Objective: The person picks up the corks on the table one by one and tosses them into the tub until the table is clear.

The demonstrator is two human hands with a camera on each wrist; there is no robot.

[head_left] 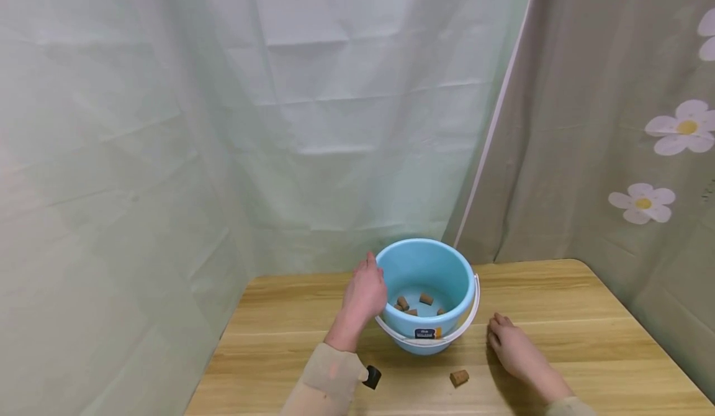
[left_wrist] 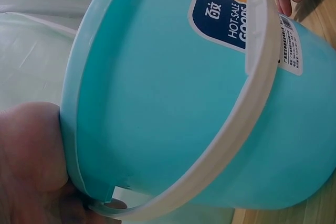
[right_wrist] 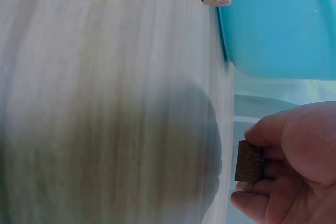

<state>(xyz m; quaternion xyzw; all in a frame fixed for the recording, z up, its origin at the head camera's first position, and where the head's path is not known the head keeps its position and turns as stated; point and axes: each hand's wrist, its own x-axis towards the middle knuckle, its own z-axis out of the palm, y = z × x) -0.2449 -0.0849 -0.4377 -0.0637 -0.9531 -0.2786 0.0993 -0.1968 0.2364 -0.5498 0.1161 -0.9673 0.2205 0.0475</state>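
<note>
A light blue plastic bucket point(head_left: 426, 345) with a white handle point(left_wrist: 231, 129) stands upright on the wooden table. My left hand point(head_left: 365, 289) grips its left rim, close to where the handle joins. Several corks point(head_left: 426, 298) lie on the bucket's floor. To the right of the bucket, my right hand point(head_left: 516, 351) is low over the tabletop. The right wrist view shows it holding a short brown cork point(right_wrist: 248, 161) between thumb and fingers. Another cork point(head_left: 459, 378) lies on the table in front of the bucket, between my two arms.
The wooden table point(head_left: 564, 316) reaches back to a pale curtain point(head_left: 346, 155). On the right hangs a grey curtain with white flowers point(head_left: 642, 203). The bucket's handle hangs down across its front, over a label point(left_wrist: 220, 19). A small black piece point(head_left: 371, 377) sits by my left sleeve.
</note>
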